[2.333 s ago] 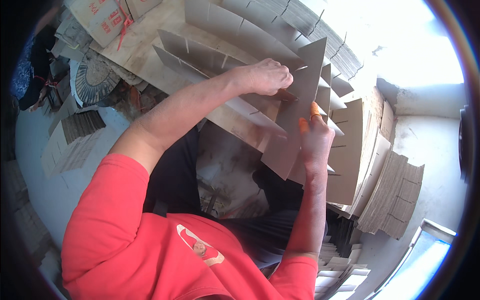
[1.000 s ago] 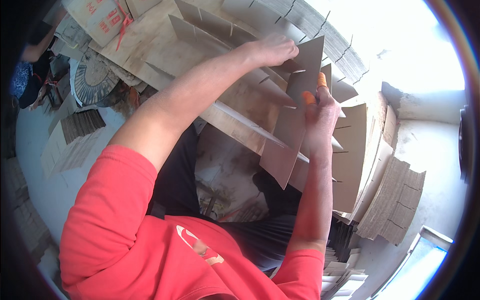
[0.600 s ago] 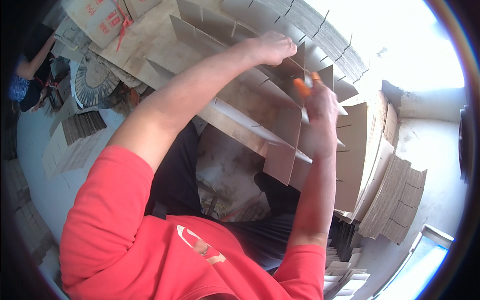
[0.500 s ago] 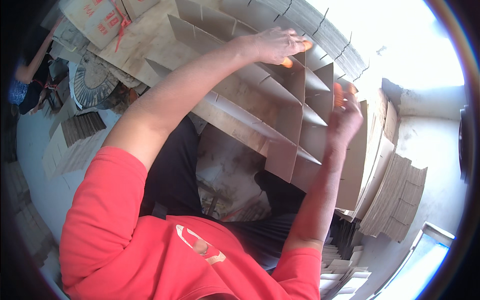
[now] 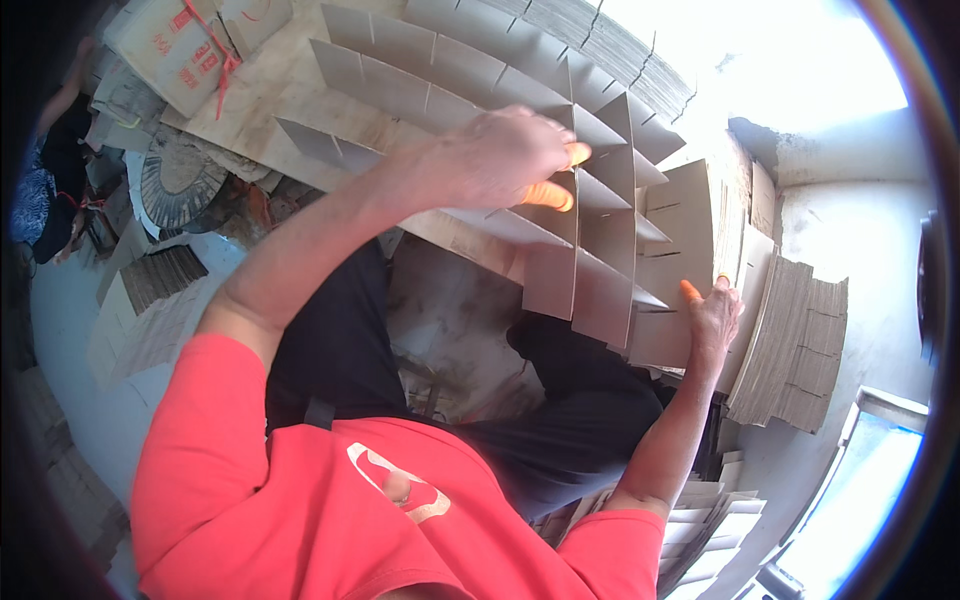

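A grid of grey-brown cardboard divider strips stands on edge, long slotted strips crossed by two shorter ones. My left hand, slightly blurred, is over the nearer cross strip. Its thumb and forefinger, in orange finger covers, are apart and touch or nearly touch that strip; the other fingers are partly hidden. To the right of the grid, my right hand grips an upright cardboard piece. Its orange-covered thumb lies on the near face, fingers at the edge beside the upright stack.
Slotted cardboard stacks stand at the far side and right. The grid rests on a wooden board. Printed cartons with red string and a round ribbed object are at left. Another person's arm shows at the far left.
My right hand has left the second cross strip and moved right and nearer, onto the cardboard piece. My left hand has come nearer along the first cross strip. The view has shifted slightly.
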Motion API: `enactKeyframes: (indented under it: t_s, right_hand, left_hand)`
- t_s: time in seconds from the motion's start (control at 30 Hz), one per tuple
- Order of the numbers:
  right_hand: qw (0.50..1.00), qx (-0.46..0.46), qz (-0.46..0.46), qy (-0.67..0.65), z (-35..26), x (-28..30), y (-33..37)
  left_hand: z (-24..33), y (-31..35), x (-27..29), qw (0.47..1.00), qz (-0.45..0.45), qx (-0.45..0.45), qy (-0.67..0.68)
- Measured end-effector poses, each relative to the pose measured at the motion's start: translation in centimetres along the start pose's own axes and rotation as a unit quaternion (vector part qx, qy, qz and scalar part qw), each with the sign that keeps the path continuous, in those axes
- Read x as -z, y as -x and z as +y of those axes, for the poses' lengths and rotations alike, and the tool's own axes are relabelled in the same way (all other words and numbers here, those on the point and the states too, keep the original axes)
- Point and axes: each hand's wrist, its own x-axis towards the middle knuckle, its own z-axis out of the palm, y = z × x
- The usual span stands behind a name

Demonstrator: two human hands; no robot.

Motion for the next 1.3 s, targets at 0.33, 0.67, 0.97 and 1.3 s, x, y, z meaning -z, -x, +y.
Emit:
enactKeyframes:
  t_s: [0.33,0.67,0.97,1.3]
  right_hand:
    - [0.99,-0.041,0.072,-0.115,2.0,-0.7,-0.1]
    - [0.851,0.18,0.18,-0.46,-7.0,12.1,3.5]
    - [0.865,0.183,0.042,-0.465,-17.0,9.7,3.5]
    - [0.883,0.236,0.03,-0.405,-19.1,9.7,2.8]
  left_hand:
    - [1.1,7.0,1.1,0.984,0.015,0.175,0.029]
    - [0.3,7.9,1.8,0.949,-0.123,0.286,-0.038]
    - [-1.4,8.9,-2.0,0.98,0.026,0.198,0.006]
    - [-1.2,8.6,-1.5,0.982,0.04,0.186,0.021]
